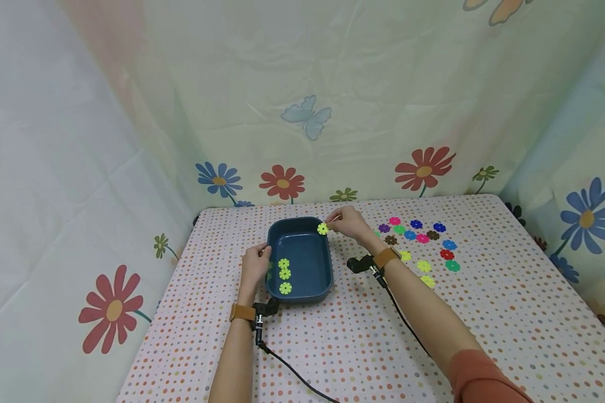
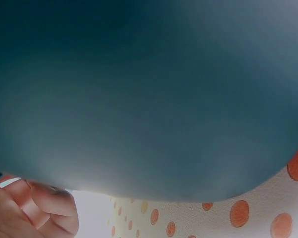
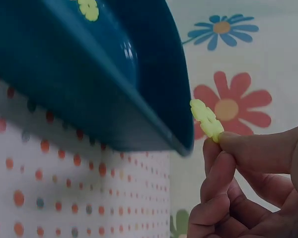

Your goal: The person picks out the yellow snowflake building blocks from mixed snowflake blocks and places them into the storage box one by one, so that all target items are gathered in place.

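Observation:
A dark blue rectangular tray (image 1: 306,263) sits in front of me, with three yellow flower-shaped discs (image 1: 284,273) along the left of its floor. My left hand (image 1: 255,266) grips the tray's left rim; the left wrist view shows its curled fingers (image 2: 52,210) beside the blurred tray wall (image 2: 139,124). Between thumb and forefinger, my right hand (image 1: 350,224) pinches another yellow flower-shaped disc (image 1: 322,228) at the tray's far right corner. The right wrist view shows that disc (image 3: 207,120) edge-on, just outside the tray rim.
Right of the tray, loose flower discs in pink (image 1: 422,238), blue (image 1: 450,244), red (image 1: 447,254), green (image 1: 452,266) and brown (image 1: 433,235) lie on the dotted tablecloth (image 1: 343,347). Nearer me are three yellow ones (image 1: 424,266). Cables (image 1: 302,378) trail from both wrist cameras.

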### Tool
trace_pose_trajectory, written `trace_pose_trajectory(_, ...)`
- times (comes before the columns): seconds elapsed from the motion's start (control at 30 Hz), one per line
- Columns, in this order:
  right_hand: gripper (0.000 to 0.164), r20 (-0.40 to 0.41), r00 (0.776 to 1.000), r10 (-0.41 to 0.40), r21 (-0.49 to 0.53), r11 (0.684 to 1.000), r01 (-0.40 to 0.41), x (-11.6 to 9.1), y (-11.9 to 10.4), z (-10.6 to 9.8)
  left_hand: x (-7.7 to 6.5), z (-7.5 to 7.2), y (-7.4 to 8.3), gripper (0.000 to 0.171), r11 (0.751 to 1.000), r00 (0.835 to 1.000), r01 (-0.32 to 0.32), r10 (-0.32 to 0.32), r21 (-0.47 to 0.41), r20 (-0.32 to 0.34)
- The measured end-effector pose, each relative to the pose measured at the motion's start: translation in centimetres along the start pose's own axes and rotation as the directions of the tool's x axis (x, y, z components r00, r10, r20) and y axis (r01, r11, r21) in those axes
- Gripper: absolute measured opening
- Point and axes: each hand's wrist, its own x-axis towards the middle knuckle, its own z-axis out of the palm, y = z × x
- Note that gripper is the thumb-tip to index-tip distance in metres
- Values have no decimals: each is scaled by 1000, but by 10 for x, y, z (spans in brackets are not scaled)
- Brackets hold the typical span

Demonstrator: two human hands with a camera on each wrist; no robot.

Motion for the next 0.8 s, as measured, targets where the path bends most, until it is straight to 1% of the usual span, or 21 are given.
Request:
trace_pose_trajectory(0.2, 11, 21, 999, -26, -16, 1000, 26, 10, -13, 24, 0, 0, 0, 40, 1000, 1000, 11, -11, 3, -3)
trace_pose_trajectory(0.33, 9, 34, 999, -32, -22, 999, 33, 15, -18, 37, 0, 1, 0, 40, 1000, 1000, 3, -3, 7, 3)
trace_pose_trajectory(0.67, 7, 57, 996, -72, -59, 995, 75, 21, -29, 60, 1, 0, 1, 39, 1000, 1000, -2, 2, 19, -7)
trace_pose_trajectory(0.8, 8, 78, 994, -81, -64, 994, 86, 22, -30, 69, 1, 0, 0, 40, 1000, 1000, -2, 2, 13, 2)
